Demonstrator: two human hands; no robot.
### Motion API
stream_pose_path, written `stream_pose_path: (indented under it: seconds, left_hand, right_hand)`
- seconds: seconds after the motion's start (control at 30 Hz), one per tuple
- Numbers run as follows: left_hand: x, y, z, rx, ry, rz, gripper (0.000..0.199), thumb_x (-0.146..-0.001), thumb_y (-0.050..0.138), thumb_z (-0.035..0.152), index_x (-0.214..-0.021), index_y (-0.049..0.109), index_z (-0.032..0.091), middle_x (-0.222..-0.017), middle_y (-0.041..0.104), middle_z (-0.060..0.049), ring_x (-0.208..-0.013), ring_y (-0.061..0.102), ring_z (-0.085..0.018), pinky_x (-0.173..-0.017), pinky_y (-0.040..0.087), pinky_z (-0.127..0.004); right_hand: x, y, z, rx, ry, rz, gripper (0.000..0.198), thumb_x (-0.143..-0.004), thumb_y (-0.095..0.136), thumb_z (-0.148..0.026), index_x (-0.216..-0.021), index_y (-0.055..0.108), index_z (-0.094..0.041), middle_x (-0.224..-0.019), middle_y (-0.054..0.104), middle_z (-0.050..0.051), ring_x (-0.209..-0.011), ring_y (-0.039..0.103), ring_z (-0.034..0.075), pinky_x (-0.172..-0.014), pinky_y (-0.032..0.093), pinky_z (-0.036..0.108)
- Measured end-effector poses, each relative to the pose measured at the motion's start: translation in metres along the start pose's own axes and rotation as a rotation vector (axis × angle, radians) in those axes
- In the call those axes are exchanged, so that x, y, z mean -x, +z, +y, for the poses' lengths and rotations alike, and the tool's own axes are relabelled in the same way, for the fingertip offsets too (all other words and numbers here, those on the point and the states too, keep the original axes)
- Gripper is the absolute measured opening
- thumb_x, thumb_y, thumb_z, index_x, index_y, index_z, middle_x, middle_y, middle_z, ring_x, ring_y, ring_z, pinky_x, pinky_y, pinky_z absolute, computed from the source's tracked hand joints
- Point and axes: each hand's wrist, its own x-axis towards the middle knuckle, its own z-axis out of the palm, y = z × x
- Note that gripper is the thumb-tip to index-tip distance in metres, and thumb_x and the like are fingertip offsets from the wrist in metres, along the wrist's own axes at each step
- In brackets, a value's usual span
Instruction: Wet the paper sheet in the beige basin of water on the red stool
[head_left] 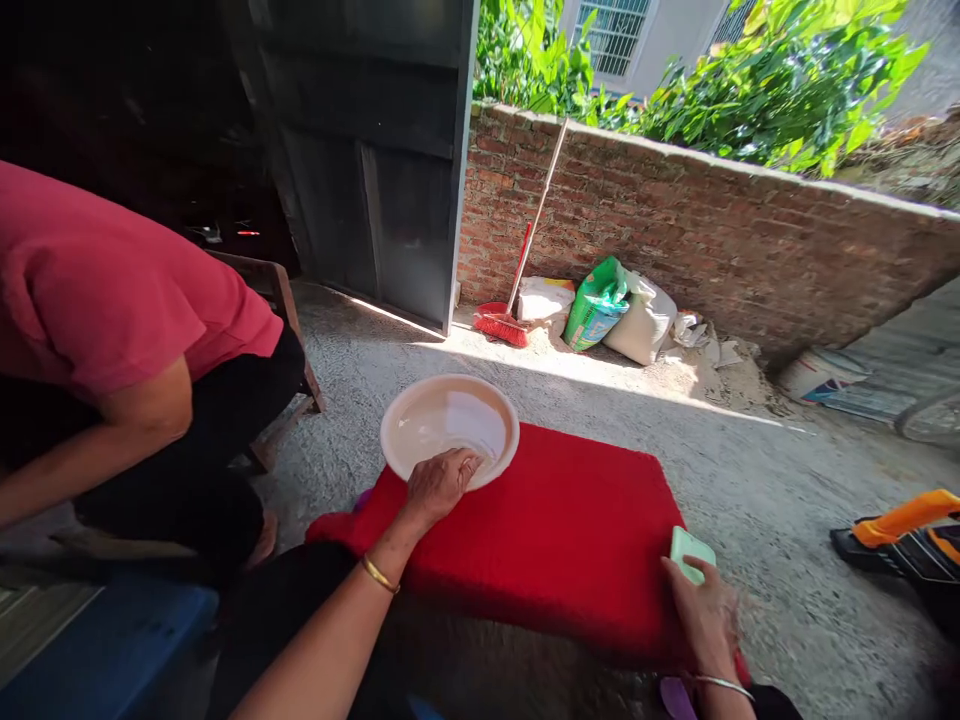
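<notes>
A pale, wide basin (pixel 400 460) stands at the left end of a low table covered with a red cloth (pixel 555 530). My left hand (pixel 442 480), with a gold bangle at its wrist, is over the basin's near rim. Its fingers are curled closed, and whatever they may grip is hidden. At the right end of the red cloth, my right hand (pixel 703 605) grips a light green, flat rectangular object with rounded corners (pixel 690 550). The fingers and thumb hold its lower part; its exact kind does not show.
A person in a pink shirt (pixel 112 290) bends forward at left, beside a wooden chair (pixel 289 330). A broom (pixel 506 325), a green sack (pixel 598 305) and a pale sack (pixel 643 320) rest by the brick wall (pixel 675 220). An orange-and-black object (pixel 904 530) is at right.
</notes>
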Motion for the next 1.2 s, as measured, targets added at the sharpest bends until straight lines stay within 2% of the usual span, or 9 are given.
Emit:
stream_pose_path:
  seconds: [0.1,0.2,0.27,0.47,0.53,0.7,0.77,0.97,1.2]
  left_hand:
    - [0.001,0.001,-0.002,-0.023,-0.007,0.006,0.035,-0.105,0.039,0.042,-0.117,0.070,0.030,-0.121,0.074,-0.001,-0.110,0.067,-0.019,-0.084,0.045,-0.027]
    - [0.002,0.001,-0.002,-0.038,-0.008,0.006,0.035,-0.105,0.039,0.040,-0.116,0.070,0.029,-0.121,0.074,-0.002,-0.111,0.067,-0.019,-0.084,0.045,-0.027]
    - [0.002,0.000,-0.001,-0.039,-0.003,0.002,0.035,-0.105,0.038,0.039,-0.114,0.070,0.029,-0.119,0.074,-0.002,-0.110,0.068,-0.019,-0.083,0.046,-0.027]
    - [0.002,0.002,0.000,-0.021,0.005,0.009,0.033,-0.105,0.040,0.037,-0.116,0.069,0.028,-0.118,0.075,-0.001,-0.111,0.067,-0.018,-0.087,0.045,-0.027]
    - [0.002,0.003,-0.001,-0.033,0.010,0.007,0.033,-0.105,0.040,0.038,-0.117,0.069,0.028,-0.119,0.074,-0.002,-0.112,0.067,-0.018,-0.087,0.045,-0.026]
    - [0.001,0.002,-0.002,-0.087,-0.022,-0.012,0.034,-0.104,0.040,0.038,-0.116,0.070,0.028,-0.119,0.074,-0.002,-0.110,0.068,-0.019,-0.083,0.045,-0.026]
    - [0.001,0.002,-0.001,-0.100,-0.025,-0.011,0.033,-0.104,0.042,0.037,-0.117,0.070,0.028,-0.120,0.074,-0.002,-0.110,0.068,-0.019,-0.083,0.045,-0.026]
    - [0.001,0.003,-0.003,-0.110,-0.035,-0.016,0.035,-0.102,0.040,0.039,-0.119,0.070,0.032,-0.127,0.073,0.000,-0.113,0.068,-0.021,-0.083,0.048,-0.026]
    - [-0.010,0.014,-0.027,-0.078,-0.103,-0.067,0.043,-0.096,0.038,0.049,-0.118,0.072,0.036,-0.125,0.073,0.000,-0.103,0.070,-0.029,-0.086,0.052,-0.040]
  right_hand:
    - [0.044,0.033,-0.027,-0.160,-0.196,-0.200,0.046,-0.063,0.063,-0.056,-0.094,0.075,-0.024,-0.095,0.065,0.014,-0.087,0.065,0.035,-0.074,0.052,0.046]
    - [0.059,0.050,-0.051,-0.376,-0.437,-0.410,0.036,-0.057,0.070,-0.050,-0.087,0.077,-0.030,-0.097,0.068,0.008,-0.094,0.065,0.032,-0.084,0.052,0.040]
    - [0.040,0.046,-0.054,-0.391,-0.391,-0.372,0.042,-0.055,0.069,-0.053,-0.088,0.075,-0.029,-0.095,0.068,0.007,-0.097,0.064,0.032,-0.088,0.051,0.041]
    - [-0.037,0.020,-0.035,-0.223,0.018,-0.045,0.060,-0.062,0.055,-0.062,-0.098,0.069,-0.016,-0.081,0.060,0.014,-0.093,0.060,0.043,-0.083,0.046,0.062]
    - [-0.028,0.027,-0.038,-0.222,-0.013,-0.078,0.054,-0.061,0.058,-0.059,-0.095,0.070,-0.019,-0.079,0.060,0.011,-0.089,0.061,0.039,-0.081,0.048,0.056]
    - [0.012,0.049,-0.059,-0.336,-0.329,-0.348,0.041,-0.047,0.074,-0.050,-0.081,0.074,-0.028,-0.087,0.066,0.002,-0.087,0.064,0.026,-0.081,0.051,0.036]
    - [0.000,0.043,-0.064,-0.335,-0.319,-0.325,0.043,-0.051,0.070,-0.050,-0.086,0.075,-0.025,-0.090,0.067,0.005,-0.092,0.064,0.028,-0.084,0.050,0.037]
    - [-0.046,0.018,-0.070,-0.187,-0.056,-0.086,0.043,-0.072,0.062,-0.047,-0.102,0.070,-0.017,-0.088,0.064,0.010,-0.092,0.063,0.032,-0.080,0.049,0.044]
    - [-0.012,0.063,-0.092,-0.219,-0.251,-0.236,0.038,-0.053,0.087,-0.029,-0.089,0.074,-0.029,-0.093,0.065,-0.005,-0.086,0.064,0.017,-0.076,0.048,0.025]
